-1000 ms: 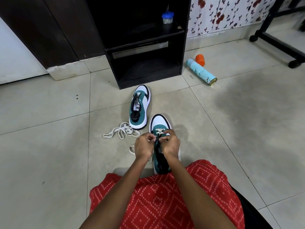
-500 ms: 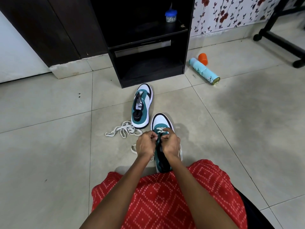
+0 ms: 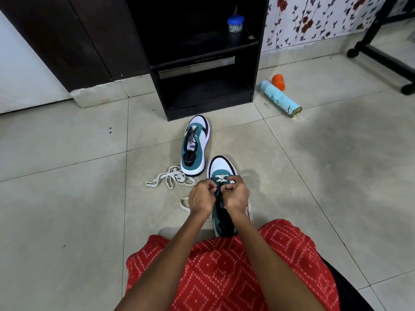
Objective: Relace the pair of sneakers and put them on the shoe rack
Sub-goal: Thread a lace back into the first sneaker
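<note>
Head view:
- The near sneaker (image 3: pixel 221 168), teal and white with a black toe band, stands on the tiled floor (image 3: pixel 67 198) just in front of the person's lap, toe pointing towards the wall.
- Its white lace (image 3: pixel 221 177) crosses the front eyelets. Slack trails onto the floor on both sides of the shoe.
- The left hand (image 3: pixel 202 198) has its fingers curled and pinches the white lace at the left side of the tongue.
- The right hand (image 3: pixel 235 195) is curled too and pinches the same lace on the right side. The two hands' knuckles are nearly touching over the shoe.
- The far sneaker (image 3: pixel 195 144) stands unlaced on the floor, between the near sneaker and the shoe rack (image 3: pixel 202 63), with its toe just short of the rack's base.
- A loose lace (image 3: pixel 167 179) lies tangled on the floor, touching the far sneaker's heel on its left.
- The shoe rack is a dark open unit against the far wall. A small jar with a blue lid (image 3: pixel 235 23) sits on its upper shelf.
- To the right of the rack, near the wall, a pale blue spray can (image 3: pixel 281 99) lies on its side beside an orange cap (image 3: pixel 278 81).
- A red patterned garment (image 3: pixel 224 265) covers the person's lap at the bottom edge.
</note>
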